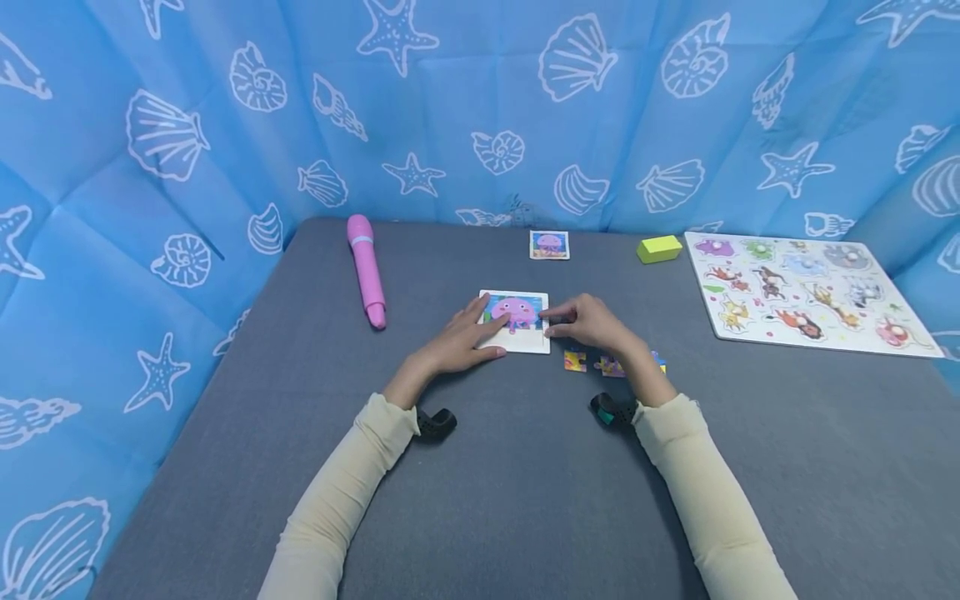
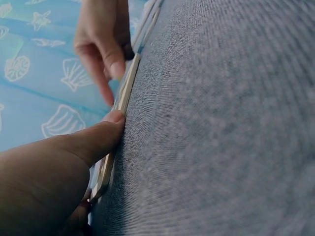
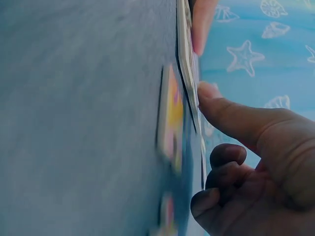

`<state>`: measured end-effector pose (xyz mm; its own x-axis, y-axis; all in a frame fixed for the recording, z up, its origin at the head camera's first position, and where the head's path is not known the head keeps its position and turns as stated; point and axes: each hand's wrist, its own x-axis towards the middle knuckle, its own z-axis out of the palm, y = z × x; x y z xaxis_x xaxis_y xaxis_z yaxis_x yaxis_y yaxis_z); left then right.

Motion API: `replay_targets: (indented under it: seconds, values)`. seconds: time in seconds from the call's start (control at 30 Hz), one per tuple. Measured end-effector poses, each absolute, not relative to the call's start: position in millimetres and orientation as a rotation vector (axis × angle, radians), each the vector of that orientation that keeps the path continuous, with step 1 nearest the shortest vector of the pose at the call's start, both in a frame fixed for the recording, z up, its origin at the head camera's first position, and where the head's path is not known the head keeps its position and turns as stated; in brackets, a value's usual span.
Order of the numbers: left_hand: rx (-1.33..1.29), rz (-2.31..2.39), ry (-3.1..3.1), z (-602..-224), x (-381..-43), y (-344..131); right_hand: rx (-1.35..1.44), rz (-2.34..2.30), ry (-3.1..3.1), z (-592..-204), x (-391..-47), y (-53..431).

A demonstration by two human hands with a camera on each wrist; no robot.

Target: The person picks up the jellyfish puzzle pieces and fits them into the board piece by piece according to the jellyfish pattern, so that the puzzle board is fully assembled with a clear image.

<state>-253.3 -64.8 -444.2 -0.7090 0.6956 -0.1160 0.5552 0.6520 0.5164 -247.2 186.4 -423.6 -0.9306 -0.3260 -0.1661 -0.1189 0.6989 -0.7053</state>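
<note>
A small white-framed jigsaw board (image 1: 528,342) lies flat, with a pink jellyfish picture in its upper part and a bare strip below. My left hand (image 1: 453,343) rests over its left side with fingers spread, and its thumb (image 2: 112,120) presses the near edge. At the right edge is my right hand (image 1: 592,323), index finger and thumb tips touching the board, other fingers bent. Whether a piece sits between those tips is unclear. Loose jigsaw pieces, one yellow (image 1: 575,361) and one purple (image 1: 611,367), lie near the right wrist, partly covering others.
Behind the board lies a small jellyfish picture card (image 1: 550,245). A yellow-green block (image 1: 659,249) and a large animal puzzle board (image 1: 840,342) are at the right. At the left lies a pink microphone-shaped toy (image 1: 366,271). A blue shell-print curtain (image 1: 450,100) borders the grey table.
</note>
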Motion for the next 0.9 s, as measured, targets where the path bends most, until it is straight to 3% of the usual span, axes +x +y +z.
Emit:
replay_targets:
  seconds: [0.37,0.9]
  values:
    - [0.972,0.616,2.62,-446,-249,-59,-0.323,-0.986,2.717,-422,-215,222]
    - [1.052,0.787,2.595,-445,-250,-82,-0.444,-0.799,2.739,-419,-194,227]
